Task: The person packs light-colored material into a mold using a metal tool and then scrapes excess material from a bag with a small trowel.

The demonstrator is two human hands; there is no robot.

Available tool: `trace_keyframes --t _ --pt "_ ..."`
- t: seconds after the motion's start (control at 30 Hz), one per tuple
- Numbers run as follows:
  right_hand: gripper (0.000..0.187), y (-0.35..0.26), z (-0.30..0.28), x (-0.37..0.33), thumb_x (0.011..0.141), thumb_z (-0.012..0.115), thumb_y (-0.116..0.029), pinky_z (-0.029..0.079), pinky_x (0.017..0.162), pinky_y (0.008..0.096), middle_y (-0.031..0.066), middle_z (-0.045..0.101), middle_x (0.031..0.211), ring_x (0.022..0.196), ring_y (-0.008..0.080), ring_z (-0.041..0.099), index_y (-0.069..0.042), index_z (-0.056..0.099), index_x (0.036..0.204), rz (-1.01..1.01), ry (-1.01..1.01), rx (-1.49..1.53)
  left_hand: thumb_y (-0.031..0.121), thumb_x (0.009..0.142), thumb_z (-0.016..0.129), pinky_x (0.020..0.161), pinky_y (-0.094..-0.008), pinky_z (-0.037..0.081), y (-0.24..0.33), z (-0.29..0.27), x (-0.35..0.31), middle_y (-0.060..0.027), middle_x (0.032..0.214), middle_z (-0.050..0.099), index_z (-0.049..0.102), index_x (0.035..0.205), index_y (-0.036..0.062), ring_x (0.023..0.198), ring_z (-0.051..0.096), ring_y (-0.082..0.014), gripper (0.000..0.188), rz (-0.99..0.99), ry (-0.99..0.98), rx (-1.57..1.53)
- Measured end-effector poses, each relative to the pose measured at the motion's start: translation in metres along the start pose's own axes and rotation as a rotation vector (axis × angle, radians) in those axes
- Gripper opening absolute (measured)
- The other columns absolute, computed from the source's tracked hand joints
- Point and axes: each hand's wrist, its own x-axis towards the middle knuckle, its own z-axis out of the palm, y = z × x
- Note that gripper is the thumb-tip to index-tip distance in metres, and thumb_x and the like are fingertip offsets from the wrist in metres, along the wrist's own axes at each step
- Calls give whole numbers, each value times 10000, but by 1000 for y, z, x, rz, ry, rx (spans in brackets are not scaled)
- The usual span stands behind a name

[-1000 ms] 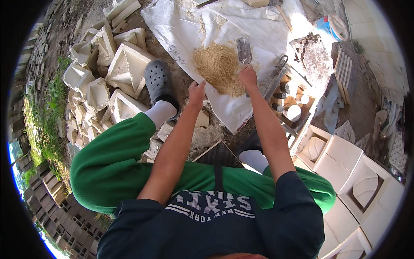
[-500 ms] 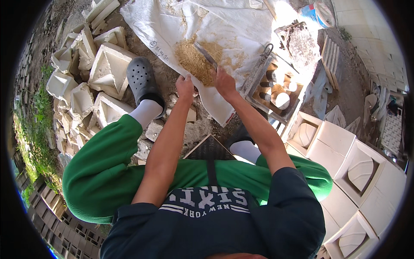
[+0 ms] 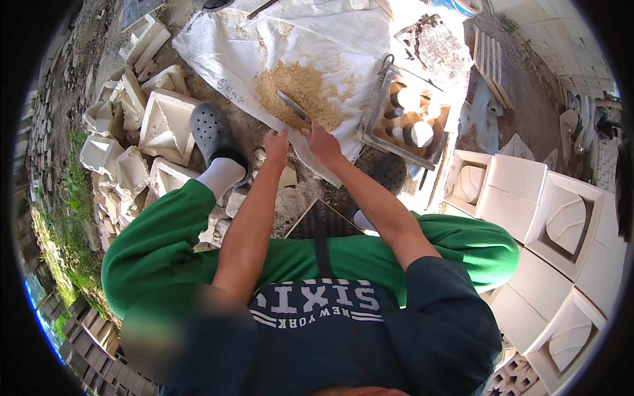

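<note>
My right hand point(image 3: 321, 145) is closed round the handle end of a flat metal trowel point(image 3: 292, 107). The trowel's blade points up and to the left over a pile of tan sand point(image 3: 290, 86). Under the sand lies a white woven sheet point(image 3: 231, 56) with some handwriting on it. At the sheet's near edge my left hand point(image 3: 276, 146) is closed, seemingly pinching that edge; its fingertips are partly hidden. Both hands are close together, just in front of the sand.
Right of the sheet stands a metal mould box point(image 3: 403, 154) with round cylinders inside. Broken cream-coloured blocks point(image 3: 168, 125) are heaped at left. Finished blocks point(image 3: 528, 218) are stacked at right, near wooden slats point(image 3: 492, 69). My feet in dark clogs point(image 3: 214, 129) flank the sheet's near end.
The view has shifted, showing more of my right clog. The trowel blade has moved left and nearer across the sand, with my right hand. My left hand stays at the sheet's edge.
</note>
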Motion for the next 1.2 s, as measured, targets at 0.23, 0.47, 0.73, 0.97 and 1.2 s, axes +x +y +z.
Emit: trace_keyframes --t 0.23,0.47,0.73,0.97,1.2 --pt "438 -13 4 -14 971 398 -404 513 674 482 230 633 918 821 413 627 11 519 1047 -10 -17 117 91 925 472 734 -359 545 -3 -3 -9 -76 976 601 546 1085 57 849 614 -194 179 -14 -13 95" --pt "492 -21 2 -28 974 357 -443 514 763 479 242 642 954 901 388 643 9 531 1062 136 -230 150 124 931 483 732 -349 525 11 -8 -29 -57 1004 625 552 1134 76 885 628 -167 220 -43 -45 110" --pt "514 -9 5 -7 909 474 -420 488 854 470 253 619 1086 1019 383 610 24 517 1164 197 -483 32 209 826 648 760 -335 506 75 -47 4 -80 933 677 619 1097 31 830 652 -221 326 457 165 646" --pt "526 15 -5 -34 866 528 -376 481 866 466 258 613 1101 1034 394 595 9 483 1222 168 -86 78 205 842 645 672 -289 519 281 8 -50 -72 931 699 642 1090 47 747 694 -149 294 816 177 1179" --pt "505 15 -3 -18 919 442 -419 476 807 522 304 634 951 914 459 613 21 486 1163 488 -17 213 270 856 579 873 -405 480 299 10 -52 -102 1063 673 660 1104 177 1026 614 -304 277 877 225 1609"
